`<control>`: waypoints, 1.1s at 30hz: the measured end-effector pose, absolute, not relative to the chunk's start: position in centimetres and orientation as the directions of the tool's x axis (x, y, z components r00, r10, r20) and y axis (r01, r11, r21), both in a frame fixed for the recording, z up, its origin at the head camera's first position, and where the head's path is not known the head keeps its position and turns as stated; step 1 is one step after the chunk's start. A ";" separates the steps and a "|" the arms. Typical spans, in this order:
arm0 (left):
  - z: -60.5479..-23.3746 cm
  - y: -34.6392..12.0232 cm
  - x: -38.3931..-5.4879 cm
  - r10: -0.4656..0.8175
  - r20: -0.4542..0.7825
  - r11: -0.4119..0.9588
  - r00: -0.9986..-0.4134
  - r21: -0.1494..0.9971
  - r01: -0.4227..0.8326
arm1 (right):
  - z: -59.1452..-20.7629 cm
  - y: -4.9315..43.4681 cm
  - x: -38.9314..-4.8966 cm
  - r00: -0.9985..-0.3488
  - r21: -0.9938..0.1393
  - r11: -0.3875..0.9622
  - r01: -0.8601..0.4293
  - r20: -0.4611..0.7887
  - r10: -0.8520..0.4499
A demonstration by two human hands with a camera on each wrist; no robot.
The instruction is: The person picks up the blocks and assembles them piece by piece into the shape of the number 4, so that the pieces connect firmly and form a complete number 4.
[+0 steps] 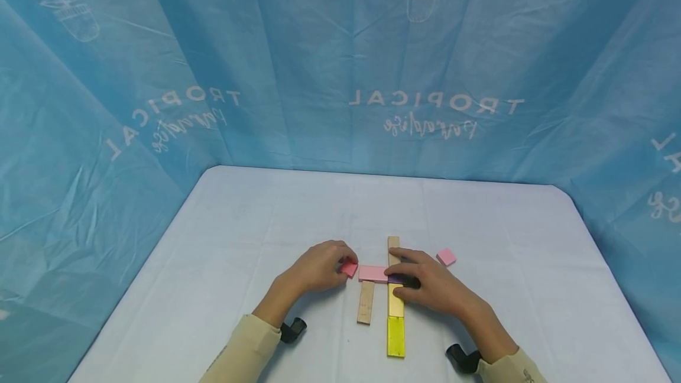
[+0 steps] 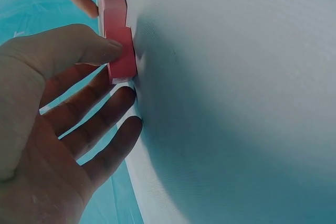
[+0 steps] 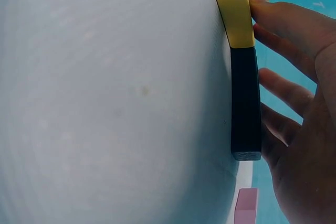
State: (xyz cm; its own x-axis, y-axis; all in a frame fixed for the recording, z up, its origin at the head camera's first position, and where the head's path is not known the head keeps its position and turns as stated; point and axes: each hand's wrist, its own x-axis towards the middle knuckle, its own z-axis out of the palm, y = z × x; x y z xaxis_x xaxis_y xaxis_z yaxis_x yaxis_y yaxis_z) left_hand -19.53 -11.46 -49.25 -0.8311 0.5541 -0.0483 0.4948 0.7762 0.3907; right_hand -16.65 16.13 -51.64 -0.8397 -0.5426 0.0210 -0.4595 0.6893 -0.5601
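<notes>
My left hand (image 1: 324, 265) pinches a small red block (image 1: 348, 268) between thumb and fingers, at the left end of a flat pink block (image 1: 373, 273). The left wrist view shows the thumb on the red block's face, the other fingers spread below. My right hand (image 1: 433, 282) lies over a line of blocks, its fingers spread and touching them. Its thumb is at a yellow block (image 1: 396, 301), and other fingertips are at a wooden block (image 1: 393, 243) and the pink block's right end. Partly hidden beneath the palm is a dark block (image 3: 245, 103), which abuts the yellow one.
Another wooden block (image 1: 365, 303) extends toward me from the pink block. A bright yellow block (image 1: 396, 337) forms the near end of the line. One loose pink block (image 1: 446, 257) lies right of the fingers. Blue curtains (image 1: 319, 64) surround the white-covered table (image 1: 479, 217).
</notes>
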 end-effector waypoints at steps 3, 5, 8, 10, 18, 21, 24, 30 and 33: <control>-49.3 -11.5 -19.6 0.557 -0.048 0.777 -0.829 0.383 0.500 | -51.6 16.1 -16.7 -0.839 -0.564 0.687 -0.458 0.020 -0.544; -49.3 -11.5 -19.7 0.560 -0.044 0.776 -0.827 0.377 0.505 | -51.6 16.1 -16.6 -0.839 -0.565 0.688 -0.456 0.016 -0.543; -49.3 -11.4 -19.8 0.566 -0.042 0.771 -0.824 0.382 0.510 | -51.6 16.1 -16.6 -0.840 -0.564 0.690 -0.454 0.013 -0.543; -49.2 -11.3 -19.8 0.568 -0.044 0.769 -0.822 0.384 0.512 | -51.6 16.1 -16.6 -0.841 -0.561 0.693 -0.453 0.010 -0.541; -49.0 -11.1 -19.7 0.571 -0.052 0.769 -0.819 0.383 0.512 | -51.5 16.1 -16.6 -0.840 -0.562 0.693 -0.452 0.007 -0.542; -49.0 -11.1 -19.7 0.568 -0.050 0.770 -0.821 0.383 0.510 | -51.5 16.1 -16.6 -0.841 -0.562 0.694 -0.450 0.005 -0.541; -49.1 -11.2 -19.7 0.562 -0.052 0.776 -0.825 0.378 0.505 | -51.4 16.0 -16.6 -0.841 -0.562 0.694 -0.449 0.003 -0.542; -49.0 -11.4 -19.5 0.559 -0.056 0.777 -0.827 0.383 0.499 | -51.3 16.0 -16.5 -0.843 -0.563 0.696 -0.445 0.000 -0.539; -49.1 -11.4 -19.5 0.563 -0.056 0.774 -0.824 0.386 0.503 | -51.4 16.0 -16.5 -0.844 -0.563 0.697 -0.444 0.002 -0.537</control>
State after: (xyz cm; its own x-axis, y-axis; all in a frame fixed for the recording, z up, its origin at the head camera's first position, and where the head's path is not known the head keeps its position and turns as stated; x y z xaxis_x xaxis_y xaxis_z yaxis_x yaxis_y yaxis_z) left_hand -19.54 -11.42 -49.11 -0.8243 0.5634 -0.0555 0.5027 0.7735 0.3860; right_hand -16.52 16.02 -51.39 -0.8437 -0.5367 0.0018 -0.4445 0.6968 -0.5630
